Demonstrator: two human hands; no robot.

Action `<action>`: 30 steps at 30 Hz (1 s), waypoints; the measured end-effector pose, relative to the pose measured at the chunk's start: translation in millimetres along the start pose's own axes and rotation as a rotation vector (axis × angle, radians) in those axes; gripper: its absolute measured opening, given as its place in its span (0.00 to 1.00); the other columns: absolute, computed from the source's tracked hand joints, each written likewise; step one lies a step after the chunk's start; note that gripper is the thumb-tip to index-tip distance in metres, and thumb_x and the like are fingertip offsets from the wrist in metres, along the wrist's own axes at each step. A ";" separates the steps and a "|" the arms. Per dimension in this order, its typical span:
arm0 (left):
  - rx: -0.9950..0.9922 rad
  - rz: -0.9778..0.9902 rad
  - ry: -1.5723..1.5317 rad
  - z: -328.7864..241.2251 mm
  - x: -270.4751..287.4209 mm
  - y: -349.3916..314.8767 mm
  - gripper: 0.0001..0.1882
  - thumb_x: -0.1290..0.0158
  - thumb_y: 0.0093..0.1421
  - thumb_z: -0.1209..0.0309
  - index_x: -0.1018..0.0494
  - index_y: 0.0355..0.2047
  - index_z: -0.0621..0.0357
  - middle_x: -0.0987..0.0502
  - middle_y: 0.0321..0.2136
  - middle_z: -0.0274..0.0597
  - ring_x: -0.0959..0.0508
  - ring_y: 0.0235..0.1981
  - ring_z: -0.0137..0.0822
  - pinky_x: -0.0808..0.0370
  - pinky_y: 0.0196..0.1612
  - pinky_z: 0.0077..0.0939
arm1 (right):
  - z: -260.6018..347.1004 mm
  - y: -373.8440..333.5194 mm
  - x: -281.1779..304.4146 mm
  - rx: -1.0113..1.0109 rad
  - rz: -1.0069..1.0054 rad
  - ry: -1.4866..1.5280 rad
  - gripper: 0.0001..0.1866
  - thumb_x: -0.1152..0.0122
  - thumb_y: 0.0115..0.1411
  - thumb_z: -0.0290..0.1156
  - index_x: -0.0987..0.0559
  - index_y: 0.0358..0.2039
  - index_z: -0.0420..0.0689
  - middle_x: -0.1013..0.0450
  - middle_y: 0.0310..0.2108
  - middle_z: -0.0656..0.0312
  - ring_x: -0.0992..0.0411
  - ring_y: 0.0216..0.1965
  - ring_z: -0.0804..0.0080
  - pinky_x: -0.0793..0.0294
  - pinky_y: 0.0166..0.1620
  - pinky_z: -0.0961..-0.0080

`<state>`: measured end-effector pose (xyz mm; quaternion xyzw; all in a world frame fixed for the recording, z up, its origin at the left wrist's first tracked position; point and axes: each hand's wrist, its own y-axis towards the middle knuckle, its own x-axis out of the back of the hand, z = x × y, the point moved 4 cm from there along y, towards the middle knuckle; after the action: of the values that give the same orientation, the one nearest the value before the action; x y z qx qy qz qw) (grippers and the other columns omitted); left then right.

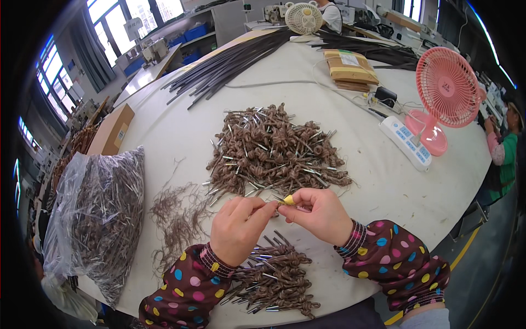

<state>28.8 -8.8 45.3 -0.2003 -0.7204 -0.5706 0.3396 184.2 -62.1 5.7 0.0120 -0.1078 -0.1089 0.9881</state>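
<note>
Over the middle of the table, my left hand [239, 227] is closed in a pinch on a short brown cord [279, 206], mostly hidden by the fingers. Close against it, my right hand [319, 215] pinches a small yellow object [288, 200] whose kind I cannot make out. Just beyond both hands lies a large heap of knotted brown cords [274, 145] with shiny metal tips. A smaller pile of similar knotted cords [279, 279] sits on the near side, between my forearms. Both forearms wear dark sleeve covers with coloured dots.
Loose brown threads [178, 219] lie left of the heap, beside a clear plastic bag [109, 208] full of cords and a cardboard box [111, 130]. To the right stand a power strip [405, 141] and a pink fan [447, 88]. Dark strips [230, 66] lie farther back.
</note>
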 end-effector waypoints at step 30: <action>0.081 0.130 -0.150 10.7 -5.5 -1.6 0.09 0.43 0.48 0.81 0.30 0.30 0.59 0.26 0.26 0.40 0.25 0.28 0.42 0.28 0.30 0.32 | 39.3 -11.5 6.4 0.656 -0.134 -0.960 0.14 0.34 0.51 0.43 0.26 0.25 0.48 0.34 0.20 0.67 0.31 0.20 0.68 0.33 0.23 0.74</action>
<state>28.7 1.6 38.9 -0.2746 -0.7517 -0.5014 0.3289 179.4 -74.7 44.8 0.2735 -0.5705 -0.1253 0.7642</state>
